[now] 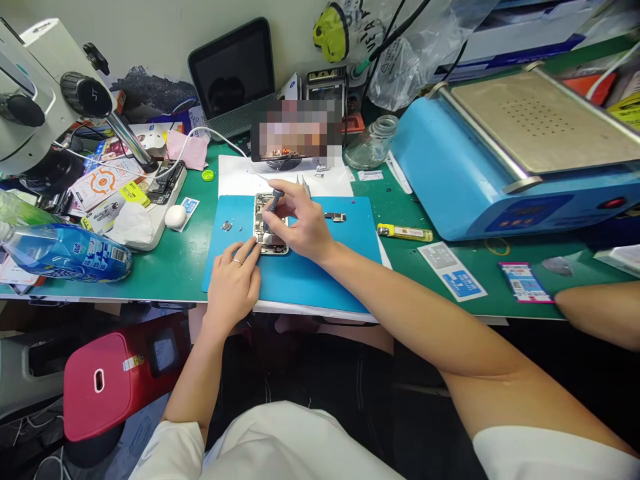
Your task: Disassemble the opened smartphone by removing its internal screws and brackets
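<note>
An opened smartphone (278, 248) lies on a blue work mat (320, 280), its inner parts exposed. My right hand (307, 223) pinches a small dark screwdriver (275, 198) upright over the phone; the driver's tip is hidden. At the phone's lower left edge rest the stretched fingertips of my left hand (235, 277), which wears a ring and grips nothing. On the mat to the left sit a small metal part (227, 226) and tiny bits. Right of the phone is a small circuit piece (339, 217). Tweezers (303, 185) show partly behind my right hand.
A microscope (65, 100) and a blue bottle (70, 253) stand on the left. Behind the mat are a propped screen (295, 133) and a glass jar (373, 143). A blue heating plate unit (435, 173) fills the right. Another person's arm (600, 310) rests at the right edge.
</note>
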